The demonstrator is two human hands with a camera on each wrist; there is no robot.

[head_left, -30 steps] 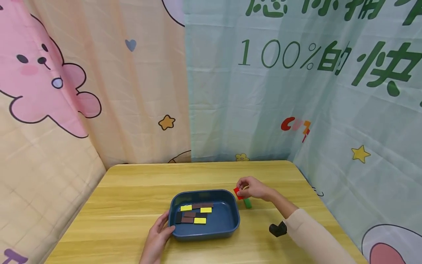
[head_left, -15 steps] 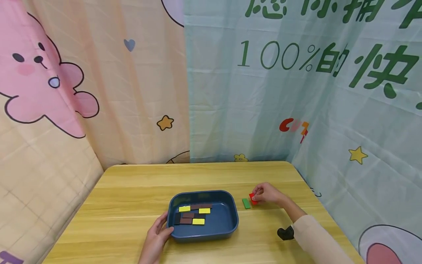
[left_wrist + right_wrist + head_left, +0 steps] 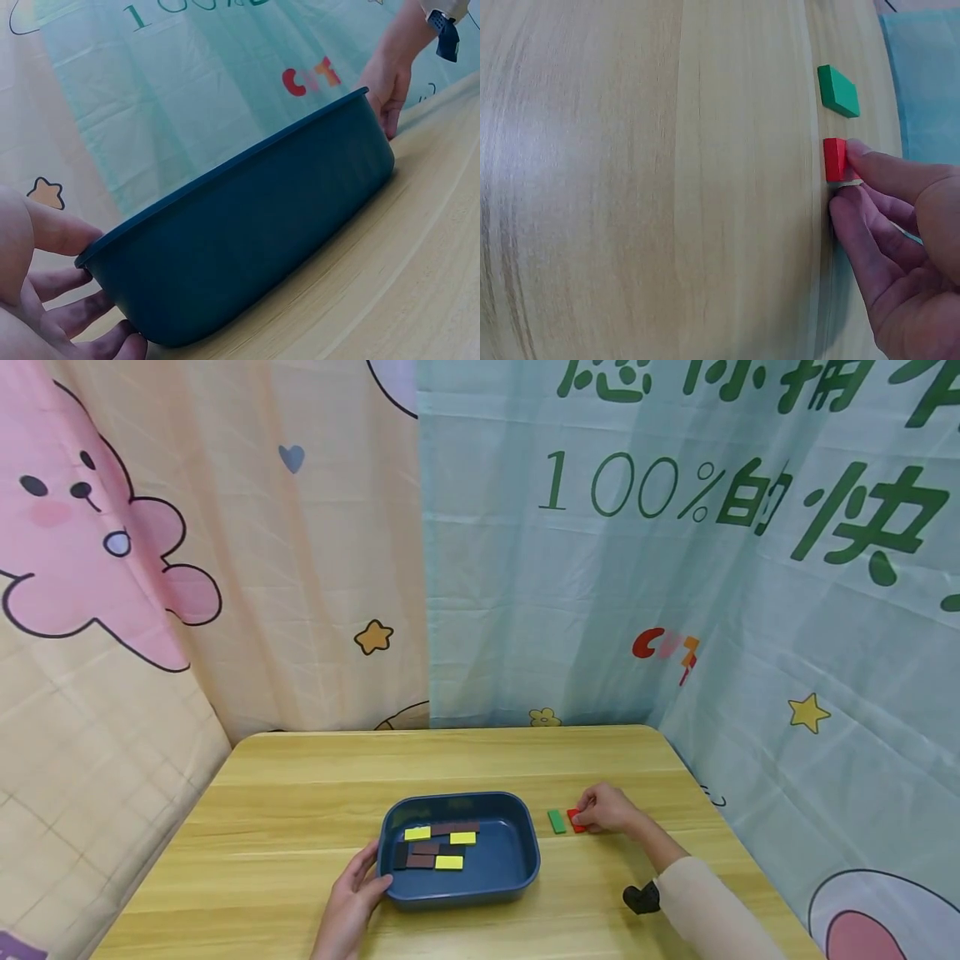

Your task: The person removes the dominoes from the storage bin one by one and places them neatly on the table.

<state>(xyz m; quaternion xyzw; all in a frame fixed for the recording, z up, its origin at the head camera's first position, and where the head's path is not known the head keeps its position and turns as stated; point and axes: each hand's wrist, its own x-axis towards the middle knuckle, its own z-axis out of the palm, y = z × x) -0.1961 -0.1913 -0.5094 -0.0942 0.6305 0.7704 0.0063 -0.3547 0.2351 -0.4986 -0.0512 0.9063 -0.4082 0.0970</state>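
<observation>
A dark blue rectangular tub (image 3: 459,893) stands on the table, and my left hand (image 3: 354,893) holds its left end. In the left wrist view the thumb lies at the tub's rim (image 3: 225,174), with the other fingers against the outer wall. To the right of the tub, my right hand (image 3: 609,810) pinches a flat red block (image 3: 835,160) between thumb and fingers, down at the tabletop. Beside it lies a similar green block (image 3: 556,822), a small gap apart. The fingers hide part of the red block.
Inside the tub lie several flat pieces: yellow blocks (image 3: 449,863), brown blocks (image 3: 421,862) and black blocks (image 3: 401,857). The wooden table (image 3: 300,793) ends at printed curtains (image 3: 517,610) behind. A black wrist-worn device (image 3: 642,898) sits at the right sleeve (image 3: 712,902).
My right hand has carried the red block rightward, away from the tub and past the green block, and lowered it to the table. The left hand stays at the tub.
</observation>
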